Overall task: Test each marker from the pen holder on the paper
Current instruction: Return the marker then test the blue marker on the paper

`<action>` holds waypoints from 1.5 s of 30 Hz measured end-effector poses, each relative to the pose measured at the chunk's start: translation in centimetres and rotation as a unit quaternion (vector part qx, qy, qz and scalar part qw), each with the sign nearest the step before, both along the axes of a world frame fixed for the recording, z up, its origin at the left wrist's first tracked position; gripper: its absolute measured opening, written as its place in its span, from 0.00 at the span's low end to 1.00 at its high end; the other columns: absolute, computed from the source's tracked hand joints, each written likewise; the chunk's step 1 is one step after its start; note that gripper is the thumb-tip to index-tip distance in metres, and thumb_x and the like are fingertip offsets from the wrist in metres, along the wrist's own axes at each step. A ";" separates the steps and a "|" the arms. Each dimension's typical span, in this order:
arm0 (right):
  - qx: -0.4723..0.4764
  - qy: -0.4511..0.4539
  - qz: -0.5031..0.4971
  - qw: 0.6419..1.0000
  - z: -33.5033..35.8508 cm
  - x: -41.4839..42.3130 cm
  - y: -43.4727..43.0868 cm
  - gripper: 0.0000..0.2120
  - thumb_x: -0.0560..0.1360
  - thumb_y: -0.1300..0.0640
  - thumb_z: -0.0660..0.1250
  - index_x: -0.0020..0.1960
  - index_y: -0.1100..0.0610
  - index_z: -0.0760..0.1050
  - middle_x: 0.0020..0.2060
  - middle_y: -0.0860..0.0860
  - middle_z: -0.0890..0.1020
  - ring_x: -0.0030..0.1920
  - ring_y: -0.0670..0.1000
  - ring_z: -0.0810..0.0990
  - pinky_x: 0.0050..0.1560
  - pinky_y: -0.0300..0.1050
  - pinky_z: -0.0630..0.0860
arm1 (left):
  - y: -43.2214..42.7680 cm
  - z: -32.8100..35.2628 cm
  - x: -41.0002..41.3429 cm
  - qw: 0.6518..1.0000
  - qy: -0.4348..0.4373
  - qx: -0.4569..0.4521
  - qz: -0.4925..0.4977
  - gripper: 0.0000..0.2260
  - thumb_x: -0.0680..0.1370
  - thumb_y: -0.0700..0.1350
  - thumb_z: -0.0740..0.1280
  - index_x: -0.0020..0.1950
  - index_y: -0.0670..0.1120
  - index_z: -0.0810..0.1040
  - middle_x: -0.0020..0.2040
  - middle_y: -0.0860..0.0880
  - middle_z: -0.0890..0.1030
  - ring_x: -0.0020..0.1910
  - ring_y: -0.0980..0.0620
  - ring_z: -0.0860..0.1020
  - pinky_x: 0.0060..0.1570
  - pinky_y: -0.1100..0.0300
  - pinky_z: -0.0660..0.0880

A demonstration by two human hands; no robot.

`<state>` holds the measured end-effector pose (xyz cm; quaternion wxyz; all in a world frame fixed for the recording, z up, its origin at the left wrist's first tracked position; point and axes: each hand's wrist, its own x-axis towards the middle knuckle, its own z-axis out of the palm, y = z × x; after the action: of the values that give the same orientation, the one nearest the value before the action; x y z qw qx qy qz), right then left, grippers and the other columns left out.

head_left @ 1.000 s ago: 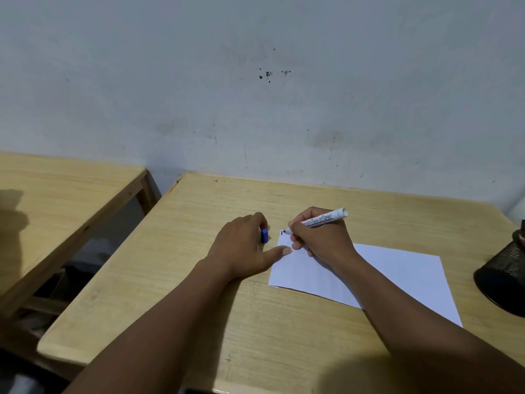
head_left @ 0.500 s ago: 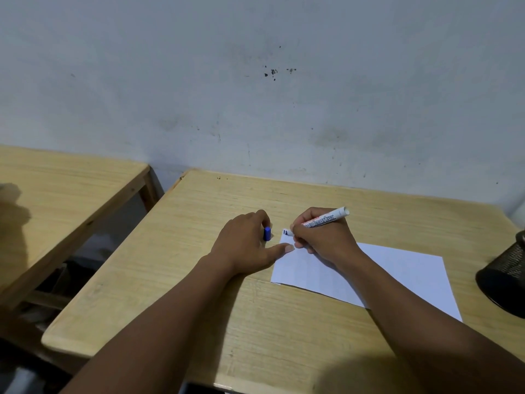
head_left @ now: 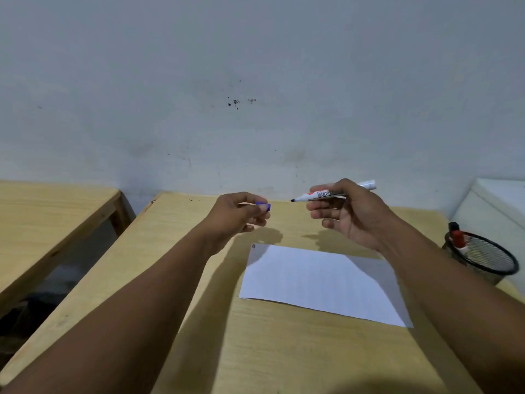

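Note:
My right hand (head_left: 350, 213) holds an uncapped white marker (head_left: 326, 193) level above the table, its dark tip pointing left. My left hand (head_left: 237, 216) pinches the blue cap (head_left: 263, 206) a short way left of that tip; the two are apart. Below both hands a white sheet of paper (head_left: 321, 282) lies flat on the wooden table (head_left: 204, 322), with a small mark at its far left corner (head_left: 253, 246). A black mesh pen holder (head_left: 483, 258) stands at the right edge with a red-capped marker (head_left: 458, 237) inside.
A second wooden table (head_left: 48, 220) stands to the left across a gap. A white box-like object (head_left: 494, 203) sits behind the pen holder at the far right. A grey-white wall runs behind the tables.
Both hands have lifted off the paper. The right hand raised the marker from the sheet's corner and turned it level; the left hand rose with the cap. The view shifted, showing the pen holder fully.

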<state>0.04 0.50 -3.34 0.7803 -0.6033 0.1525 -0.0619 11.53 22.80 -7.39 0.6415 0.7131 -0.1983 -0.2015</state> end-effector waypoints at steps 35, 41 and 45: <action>-0.208 0.137 -0.163 0.955 6.9 -13.4 -13.9 0.11 0.79 0.55 0.70 0.55 0.63 0.76 0.40 0.62 0.84 0.17 0.44 0.69 0.14 0.34 0.60 | -18.0 6.2 -6.4 0.988 -0.080 -0.035 -0.129 0.04 0.79 0.40 0.72 0.50 0.40 0.85 0.39 0.47 0.81 0.41 0.48 0.81 0.44 0.58 0.76; -0.366 0.165 -0.240 0.884 5.8 -14.3 -15.8 0.16 0.77 0.55 0.71 0.52 0.70 0.80 0.34 0.60 0.84 0.22 0.51 0.69 0.23 0.38 0.62 | -20.0 7.0 -8.1 0.974 -0.158 0.031 -0.162 0.04 0.78 0.39 0.72 0.50 0.39 0.85 0.37 0.45 0.81 0.40 0.49 0.79 0.39 0.61 0.76; -0.401 0.156 -0.263 0.863 4.9 -14.8 -16.2 0.15 0.76 0.54 0.71 0.49 0.68 0.81 0.38 0.60 0.85 0.27 0.53 0.70 0.26 0.39 0.64 | -21.4 6.3 -8.9 0.957 -0.220 0.083 -0.169 0.02 0.77 0.42 0.74 0.45 0.45 0.86 0.38 0.43 0.83 0.37 0.50 0.78 0.42 0.54 0.75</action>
<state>-14.76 -15.69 1.59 0.3918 -0.8032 0.3876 -0.2259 2.61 1.36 -1.05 0.4773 0.7465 -0.4348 -0.1608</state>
